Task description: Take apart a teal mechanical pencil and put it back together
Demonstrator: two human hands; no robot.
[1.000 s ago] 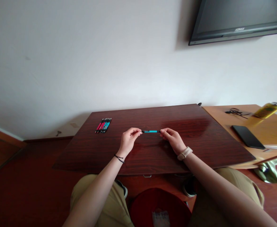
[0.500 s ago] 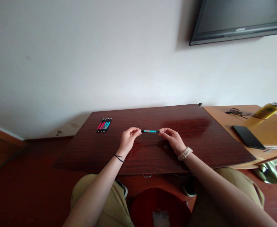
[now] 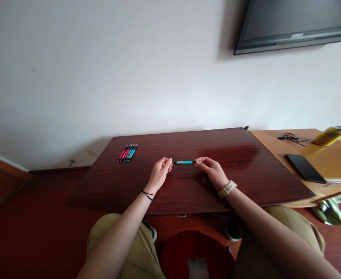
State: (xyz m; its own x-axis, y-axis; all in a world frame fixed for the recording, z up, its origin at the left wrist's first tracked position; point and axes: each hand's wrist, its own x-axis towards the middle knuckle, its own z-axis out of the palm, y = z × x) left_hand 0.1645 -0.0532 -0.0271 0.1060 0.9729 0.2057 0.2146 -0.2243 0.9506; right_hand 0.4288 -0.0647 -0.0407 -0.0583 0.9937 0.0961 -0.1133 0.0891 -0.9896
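A blue and black pen (image 3: 183, 162) is held level above the dark wooden table (image 3: 182, 197). My left hand (image 3: 161, 170) pinches its left end between thumb and fingers. At the pen's other end, my right hand (image 3: 211, 169) grips with thumb and fingertips, and a thin pale tip shows there. Several pink and blue pens (image 3: 127, 153) lie side by side in a slanted row at the table's left.
On the lighter table at the right are a black phone (image 3: 305, 168), a dark cable (image 3: 290, 137) and a yellow can (image 3: 330, 136). A screen (image 3: 298, 23) hangs on the wall. A red stool (image 3: 198, 244) bearing a clear packet (image 3: 198, 268) stands below.
The fingers of my left hand have shifted slightly on the pen's left end, and the hand has turned a little. My right hand has hardly moved.
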